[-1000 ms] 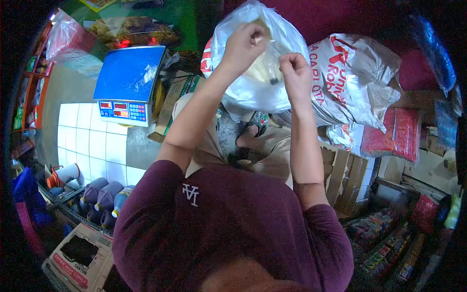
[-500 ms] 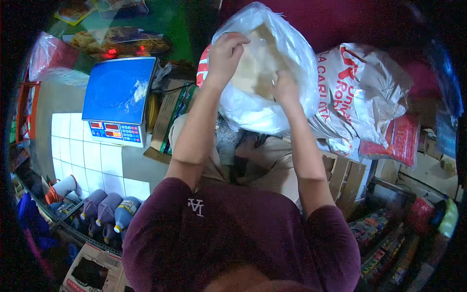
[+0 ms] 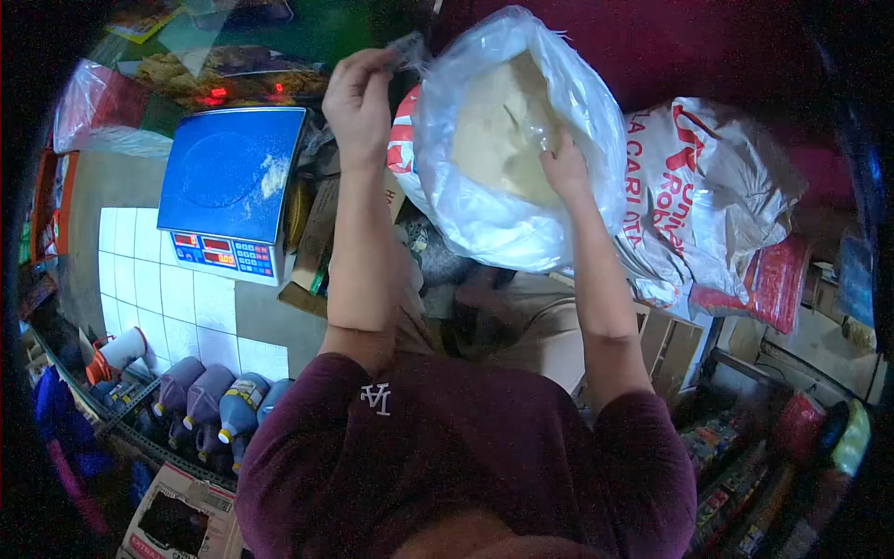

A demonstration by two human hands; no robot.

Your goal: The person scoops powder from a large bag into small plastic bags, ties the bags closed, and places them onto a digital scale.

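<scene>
My left hand (image 3: 358,107) is raised at the left of a large open sack, its fingers pinched on a small clear plastic bag (image 3: 408,48). The sack has a white plastic liner (image 3: 503,233) folded out around its mouth. Pale, fine-grained powder (image 3: 489,140) fills it. Inside the sack's right side, my right hand (image 3: 565,170) is closed on a clear scoop (image 3: 538,132), which touches the powder. The grip is partly hidden by the fingers, and the scoop's exact shape is hard to make out.
On the left stands a blue-topped digital scale (image 3: 231,172) with white powder spilled on its plate. A white sack with red print (image 3: 717,186) leans at right, by a red package (image 3: 773,279). Several jugs (image 3: 209,396) and a cardboard box (image 3: 177,512) sit at lower left.
My left hand has moved left, away from the sack's mouth, with the clear bag now showing in its fingers. My right hand has shifted slightly right and down; the scoop shows more clearly.
</scene>
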